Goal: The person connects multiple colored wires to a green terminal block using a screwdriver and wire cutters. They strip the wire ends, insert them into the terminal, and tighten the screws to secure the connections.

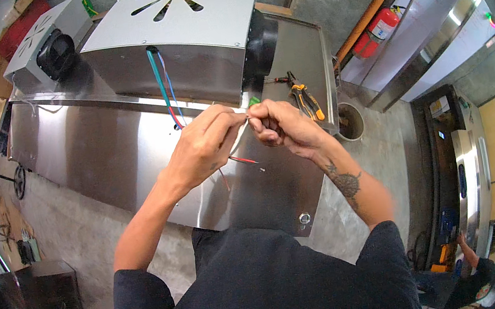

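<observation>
My left hand [207, 140] and my right hand [281, 125] meet fingertip to fingertip over the steel panel, both closed in a pinch. A thin white wire [241, 139] runs up to the pinching fingers; its very end is hidden by them. Under my left hand a red wire [243, 159] sticks out with a bare tip, beside a thin brownish wire [224, 180]. From a hole in the large metal housing [172, 70] hang a teal wire [159, 81] and a blue wire [170, 86], leading down toward my left hand.
Pliers with orange-and-black grips [307, 100] lie right of my hands. A smaller housing [49, 46] stands at the far left. Beyond the bench's right end are a bucket [350, 121] and a fire extinguisher [377, 32]. Another person [470, 278] is at the lower right.
</observation>
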Motion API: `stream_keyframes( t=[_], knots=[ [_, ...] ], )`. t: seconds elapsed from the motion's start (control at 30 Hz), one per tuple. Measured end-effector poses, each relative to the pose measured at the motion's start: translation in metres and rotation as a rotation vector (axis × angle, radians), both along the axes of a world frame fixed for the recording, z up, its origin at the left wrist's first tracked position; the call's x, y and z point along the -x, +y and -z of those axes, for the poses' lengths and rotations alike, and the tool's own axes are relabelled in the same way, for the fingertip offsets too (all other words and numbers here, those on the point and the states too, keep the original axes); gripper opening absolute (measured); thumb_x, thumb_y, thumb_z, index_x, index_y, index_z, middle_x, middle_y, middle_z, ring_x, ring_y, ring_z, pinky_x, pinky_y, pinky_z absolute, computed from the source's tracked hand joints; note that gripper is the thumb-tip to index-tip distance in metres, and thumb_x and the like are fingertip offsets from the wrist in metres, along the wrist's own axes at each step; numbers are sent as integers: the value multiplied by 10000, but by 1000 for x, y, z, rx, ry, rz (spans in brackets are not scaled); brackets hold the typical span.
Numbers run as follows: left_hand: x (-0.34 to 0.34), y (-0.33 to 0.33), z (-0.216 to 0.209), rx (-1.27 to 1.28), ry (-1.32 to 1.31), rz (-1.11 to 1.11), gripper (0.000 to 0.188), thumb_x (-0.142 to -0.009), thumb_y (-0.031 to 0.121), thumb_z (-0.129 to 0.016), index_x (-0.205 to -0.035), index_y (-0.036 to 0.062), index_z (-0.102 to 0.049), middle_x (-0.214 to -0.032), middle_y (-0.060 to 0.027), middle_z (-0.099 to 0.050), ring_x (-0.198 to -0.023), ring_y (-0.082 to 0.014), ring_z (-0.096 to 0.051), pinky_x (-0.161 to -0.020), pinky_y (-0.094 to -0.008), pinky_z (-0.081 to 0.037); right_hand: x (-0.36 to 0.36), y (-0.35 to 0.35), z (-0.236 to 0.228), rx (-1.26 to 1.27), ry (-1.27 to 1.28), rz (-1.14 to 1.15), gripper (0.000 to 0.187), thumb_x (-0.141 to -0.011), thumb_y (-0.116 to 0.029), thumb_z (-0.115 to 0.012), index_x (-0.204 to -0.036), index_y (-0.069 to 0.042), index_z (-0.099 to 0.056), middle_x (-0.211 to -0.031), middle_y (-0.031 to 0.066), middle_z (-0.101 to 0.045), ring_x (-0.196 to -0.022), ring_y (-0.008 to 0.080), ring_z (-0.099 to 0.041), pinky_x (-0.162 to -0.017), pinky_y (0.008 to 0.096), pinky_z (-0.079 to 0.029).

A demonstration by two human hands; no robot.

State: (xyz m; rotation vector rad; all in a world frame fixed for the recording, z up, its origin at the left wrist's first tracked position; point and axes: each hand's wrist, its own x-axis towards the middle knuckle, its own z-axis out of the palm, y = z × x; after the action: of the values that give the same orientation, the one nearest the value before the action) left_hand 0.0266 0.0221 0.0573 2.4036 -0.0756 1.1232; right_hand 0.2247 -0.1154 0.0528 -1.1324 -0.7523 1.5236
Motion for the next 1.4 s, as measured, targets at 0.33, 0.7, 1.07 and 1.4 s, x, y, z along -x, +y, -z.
stream_keyframes(
  t=[0.33, 0.7, 1.07, 1.4],
  knots=[
    [26, 11, 22, 488, 181, -169, 97, -992, 58, -781, -1057, -14, -782, -920, -91, -763, -726, -123, -672, -663, -294, -539, 9, 39, 106, 165, -1741, 679, 594, -1074, -494, -606, -1020, 83, -740, -1058, 277, -695, -1043, 410, -667, -878, 529, -544],
    [32, 8, 21, 452, 248, -245, 119, -999, 77, -773, -1088, -1, -787, -920, -71, -749, -706, -109, -624, -656, -271, -499, 54, 29, 109, -399, -1160, 801, 350, -1048, -224, -722, -1306, -17, -608, -1163, 178, -697, -1028, 355, -651, -944, 477, -479],
    [31, -2, 15, 267, 299, -178, 151, -956, 10, -776, -1106, 21, -770, -962, -88, -730, -719, -166, -661, -640, -304, -520, 81, 4, 101, -598, -1141, 651, 352, -1033, -76, -716, -1366, -30, -610, -1248, 165, -700, -1062, 342, -655, -967, 440, -514],
    [32, -2, 18, 172, 348, -152, 167, -944, -21, -755, -1108, -10, -727, -1048, -121, -718, -854, -270, -736, -711, -377, -579, 83, 3, 95, -647, -1202, 618, 425, -975, -34, -737, -1375, -49, -594, -1224, 142, -704, -1118, 349, -661, -931, 449, -476]
  ],
)
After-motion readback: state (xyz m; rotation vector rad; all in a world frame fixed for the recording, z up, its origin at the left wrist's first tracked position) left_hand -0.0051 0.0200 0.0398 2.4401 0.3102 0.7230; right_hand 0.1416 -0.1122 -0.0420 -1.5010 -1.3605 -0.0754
